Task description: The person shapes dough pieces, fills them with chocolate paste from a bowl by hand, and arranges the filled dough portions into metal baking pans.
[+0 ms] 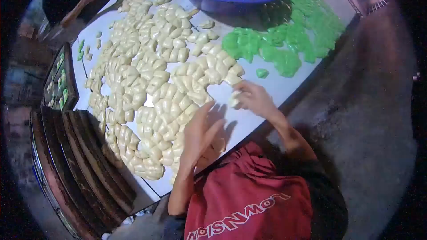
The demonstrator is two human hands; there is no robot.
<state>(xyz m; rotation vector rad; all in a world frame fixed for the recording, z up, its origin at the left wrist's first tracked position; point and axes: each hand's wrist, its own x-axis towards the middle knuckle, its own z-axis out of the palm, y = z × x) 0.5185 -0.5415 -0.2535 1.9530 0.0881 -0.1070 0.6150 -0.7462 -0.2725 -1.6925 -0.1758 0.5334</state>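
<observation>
Many cream-coloured dough pieces [129,75] lie close together over the white table [284,86]. My left hand [200,133] is over the near edge of the dough, fingers apart, with nothing seen in it. Just right of the dough, my right hand [253,100] has its fingers closed on a small pale dough piece [235,99]. Beyond that hand lies a small green dough piece [262,73], and past it a spread of green dough [284,49].
A blue basin [227,3] with brown filling stands at the far side. Dark trays [84,164] are stacked at the left, and another tray [69,80] holds green and pale pieces. Another person's arm [86,0] is at the upper left.
</observation>
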